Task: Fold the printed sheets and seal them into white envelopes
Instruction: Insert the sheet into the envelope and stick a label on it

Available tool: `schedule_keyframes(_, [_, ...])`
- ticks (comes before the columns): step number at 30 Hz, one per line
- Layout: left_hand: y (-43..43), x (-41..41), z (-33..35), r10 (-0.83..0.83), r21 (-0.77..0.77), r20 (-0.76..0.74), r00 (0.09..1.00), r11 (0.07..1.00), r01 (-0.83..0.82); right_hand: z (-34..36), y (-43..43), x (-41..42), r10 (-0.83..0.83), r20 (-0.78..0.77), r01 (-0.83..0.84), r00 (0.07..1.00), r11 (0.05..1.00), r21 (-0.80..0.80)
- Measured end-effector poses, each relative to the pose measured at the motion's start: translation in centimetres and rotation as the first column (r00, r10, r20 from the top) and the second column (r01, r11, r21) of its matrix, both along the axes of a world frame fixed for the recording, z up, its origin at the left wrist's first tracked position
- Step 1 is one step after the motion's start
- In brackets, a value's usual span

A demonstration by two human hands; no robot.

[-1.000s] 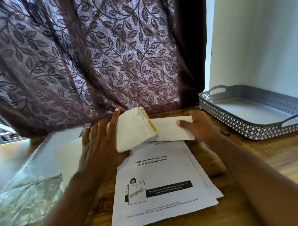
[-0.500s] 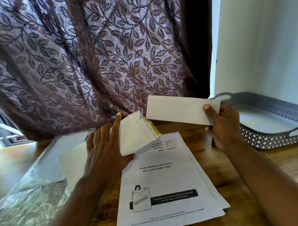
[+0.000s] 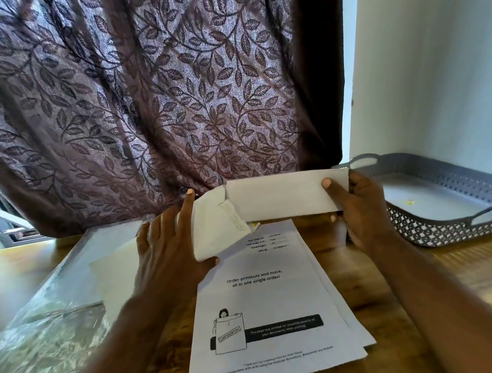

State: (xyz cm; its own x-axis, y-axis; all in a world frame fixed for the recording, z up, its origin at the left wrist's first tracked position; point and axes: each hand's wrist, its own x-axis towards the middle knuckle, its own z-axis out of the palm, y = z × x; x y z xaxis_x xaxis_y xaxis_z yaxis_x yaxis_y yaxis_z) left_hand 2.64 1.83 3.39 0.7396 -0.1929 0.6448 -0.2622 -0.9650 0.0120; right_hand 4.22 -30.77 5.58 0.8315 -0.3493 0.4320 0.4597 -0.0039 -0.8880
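Nearest on the surface [image 3: 391, 307], at least two printed sheets [image 3: 266, 298] lie flat, unfolded. Beyond them the left hand [image 3: 165, 246] grips one white envelope [image 3: 213, 235], mouth gaping. The right hand [image 3: 364, 212] pinches one folded sheet [image 3: 282, 196], its end at that mouth. Insertion and sealing are yet to do, I judge. One grey tray [image 3: 438, 234] stands farthest.

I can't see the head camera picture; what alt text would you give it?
A person's right hand holds a folded sheet at the open mouth of a white envelope gripped by the left hand. Printed sheets lie on the wooden table below, with a grey tray at the right.
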Motion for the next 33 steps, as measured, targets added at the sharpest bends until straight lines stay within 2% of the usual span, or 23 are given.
schedule_keyframes(4, [-0.1, 0.3, -0.1, -0.022, 0.014, -0.009, 1.0, 1.0, 0.022, -0.2, 0.3, 0.0, 0.091, -0.052, -0.095, 0.994, 0.992, -0.08])
schedule_keyframes(7, [-0.7, 0.3, -0.3, -0.041, 0.051, -0.013, 0.999, 0.998, 0.042, -0.1, 1.2, -0.2, 0.252, -0.103, -0.253, 0.962, 0.968, 0.003])
schedule_keyframes(11, [-1.4, 0.1, -0.4, -0.067, 0.094, 0.02, 0.998, 0.993, 0.065, -0.1, 2.0, -0.1, 0.159, -0.14, -0.178, 0.977, 0.975, -0.133])
schedule_keyframes(16, [-2.5, -0.4, -0.3, -0.098, 0.088, 0.032, 0.995, 0.992, 0.095, -0.2, 4.0, -0.9, 0.085, -0.09, -0.1, 0.992, 0.98, -0.173])
schedule_keyframes(23, [-3.5, -0.8, -0.5, -0.142, 0.108, 0.081, 0.986, 0.985, 0.133, -0.4, 6.8, -2.5, 0.177, -0.105, -0.202, 0.979, 0.922, -0.33])
schedule_keyframes(28, [-3.2, -0.8, -0.3, -0.119, 0.071, 0.069, 0.991, 0.991, 0.114, 0.7, 5.7, -2.5, 0.226, -0.094, -0.24, 0.969, 0.956, -0.172])
schedule_keyframes(31, [-3.1, -0.8, -0.2, -0.107, 0.054, 0.054, 0.993, 0.993, 0.104, 1.2, 5.4, -3.1, 0.32, -0.058, -0.326, 0.946, 0.929, -0.174])
schedule_keyframes(33, [-3.1, -0.8, -0.2, -0.108, 0.054, 0.056, 0.993, 0.993, 0.105, 1.1, 5.6, -3.6, 0.401, -0.103, -0.414, 0.91, 0.885, -0.214])
